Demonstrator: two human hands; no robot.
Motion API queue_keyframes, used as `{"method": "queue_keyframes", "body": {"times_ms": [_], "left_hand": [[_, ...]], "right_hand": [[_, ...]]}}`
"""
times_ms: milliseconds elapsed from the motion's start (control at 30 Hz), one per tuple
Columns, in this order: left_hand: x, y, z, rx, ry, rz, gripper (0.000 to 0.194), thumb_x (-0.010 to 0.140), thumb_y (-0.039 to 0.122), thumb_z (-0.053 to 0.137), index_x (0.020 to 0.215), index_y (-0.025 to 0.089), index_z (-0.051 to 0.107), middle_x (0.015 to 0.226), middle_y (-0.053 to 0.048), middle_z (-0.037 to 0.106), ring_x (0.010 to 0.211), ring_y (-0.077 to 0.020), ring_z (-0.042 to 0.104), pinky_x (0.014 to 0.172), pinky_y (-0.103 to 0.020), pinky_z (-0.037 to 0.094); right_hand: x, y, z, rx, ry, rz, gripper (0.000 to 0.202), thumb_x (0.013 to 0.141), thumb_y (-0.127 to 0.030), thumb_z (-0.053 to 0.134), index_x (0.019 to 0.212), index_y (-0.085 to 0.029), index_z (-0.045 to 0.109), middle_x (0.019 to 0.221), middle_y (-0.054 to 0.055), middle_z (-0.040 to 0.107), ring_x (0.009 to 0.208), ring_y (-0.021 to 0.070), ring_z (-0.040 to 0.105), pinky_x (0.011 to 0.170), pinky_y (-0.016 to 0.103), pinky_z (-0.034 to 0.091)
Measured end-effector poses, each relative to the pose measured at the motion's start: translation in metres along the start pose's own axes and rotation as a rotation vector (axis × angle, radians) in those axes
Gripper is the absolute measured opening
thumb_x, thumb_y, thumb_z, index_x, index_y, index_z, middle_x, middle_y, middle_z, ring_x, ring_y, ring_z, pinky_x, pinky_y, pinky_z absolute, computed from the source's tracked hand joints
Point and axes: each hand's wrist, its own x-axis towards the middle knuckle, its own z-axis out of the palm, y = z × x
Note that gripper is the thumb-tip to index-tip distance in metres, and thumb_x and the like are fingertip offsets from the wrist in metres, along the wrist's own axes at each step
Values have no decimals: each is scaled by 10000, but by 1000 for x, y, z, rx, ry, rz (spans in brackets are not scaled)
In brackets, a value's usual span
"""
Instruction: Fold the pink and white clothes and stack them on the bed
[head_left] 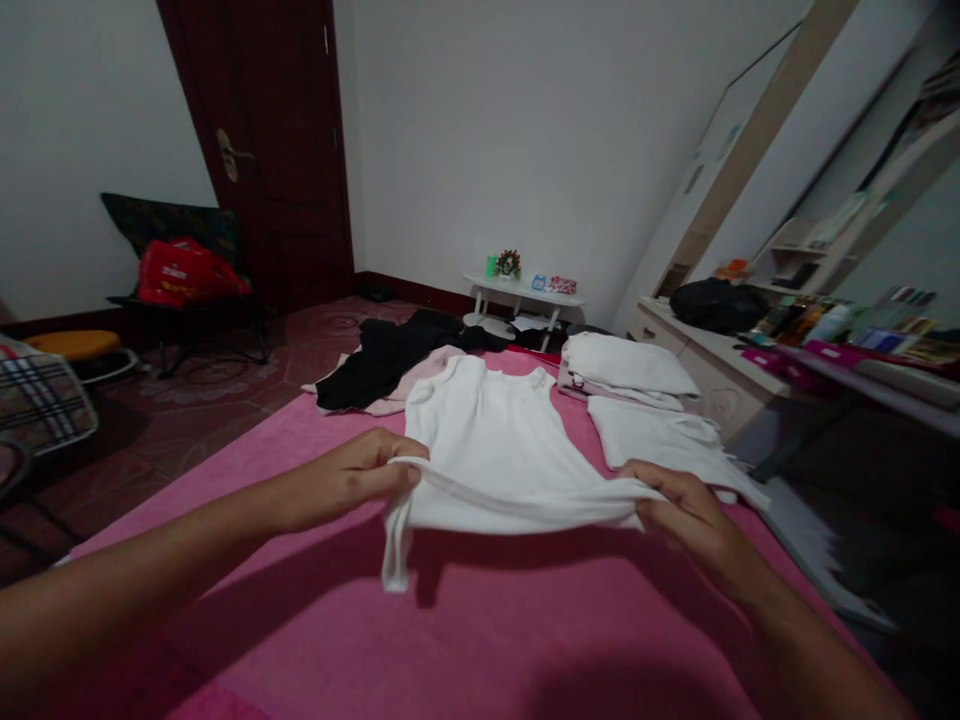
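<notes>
A white sleeveless garment (495, 430) lies spread over the pink bed cover (480, 620), its neck end pointing away from me. My left hand (375, 468) pinches the near left corner of its hem, and a narrow white strip hangs down below that hand. At the near right corner, my right hand (675, 500) grips the hem between thumb and fingers. The edge between both hands is raised off the cover and sags slightly, casting a shadow beneath.
Folded white clothes (626, 368) and another white piece (664, 440) lie at the right. Black clothing (390, 355) rests at the far left edge. A cluttered dresser (705, 350) stands right; a chair with a red bag (184, 273) stands far left.
</notes>
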Motion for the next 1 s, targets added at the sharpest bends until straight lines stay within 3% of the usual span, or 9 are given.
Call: {"method": "queue_keyframes", "body": {"times_ms": [100,233,433,467,533,633,767,867,1000], "left_hand": [[-4,0,1,-207,-147,-121,383,839,488,518,647,157,507,556,38,377,494,-82,296,462,-203,230],[-4,0,11,-197,-411,-208,296,821,404,574,653,160,584,553,24,435,508,-98,351,487,-213,290],[4,-7,14,-160,-845,-414,306,833,490,589,865,201,684,619,-18,600,497,-158,536,453,-248,426],[11,-12,11,-186,-802,-426,324,827,505,596,908,205,685,655,-31,632,512,-165,566,460,-256,454],[32,-26,4,-164,-538,-343,328,804,497,635,888,185,691,711,-48,659,559,-154,599,501,-244,486],[80,-50,-9,-97,-16,-236,310,722,403,743,868,136,685,782,-64,654,613,-149,625,514,-219,495],[149,-74,-21,-349,480,-341,487,723,177,739,1173,117,561,842,-54,618,628,-157,647,562,-267,546],[188,-88,-25,-413,645,-372,608,770,86,665,1318,123,404,805,-18,574,584,-127,631,581,-269,554],[222,-107,-21,-432,721,-393,662,752,47,669,1325,121,346,729,17,546,535,-115,611,573,-268,555]], "right_hand": [[-34,-22,-1,-53,-245,162,264,751,-429,526,715,-199,652,718,40,613,683,194,551,593,256,418],[-68,-27,18,-80,-451,388,358,721,-530,604,884,-230,714,861,48,683,752,207,608,610,253,466],[-53,-3,29,48,-683,407,345,689,-499,682,873,-212,736,782,27,690,694,162,625,594,222,462],[-41,5,27,103,-682,399,367,700,-498,680,906,-198,729,776,35,687,678,156,629,571,217,459],[-11,21,23,236,-545,368,429,736,-508,664,998,-170,692,817,63,680,692,163,647,521,209,458],[42,48,20,436,-81,370,488,734,-457,700,1115,-172,593,1011,104,639,753,184,676,480,212,491],[108,76,25,607,368,433,620,704,-246,722,1255,-210,441,1237,138,542,728,167,698,528,256,571],[140,89,34,660,481,477,725,716,-164,687,1341,-234,328,1302,153,508,676,131,696,510,238,580],[163,98,44,654,515,497,715,715,-125,681,1337,-210,339,1199,128,588,640,109,689,503,200,576]]}}
